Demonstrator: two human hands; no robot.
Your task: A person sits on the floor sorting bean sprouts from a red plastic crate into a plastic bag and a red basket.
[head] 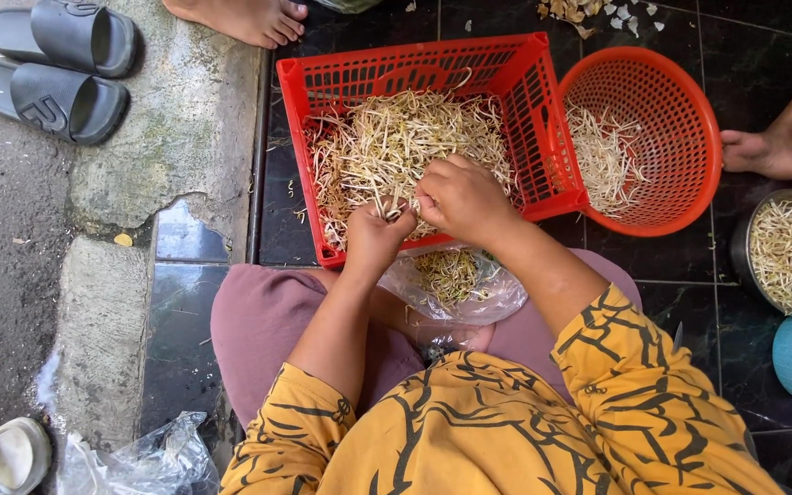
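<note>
At the frame's centre, over the red crate (pixel 304 110), I see my left hand (pixel 375 240) and right hand (pixel 460 197) each pinching bean sprouts (pixel 387 147), fingers pressed together.

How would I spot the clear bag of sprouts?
Find the red square crate of bean sprouts before the person. Just below its near edge, on their lap under both hands, lies the clear plastic bag. Unlike the baskets around it, it is soft and see-through.
</note>
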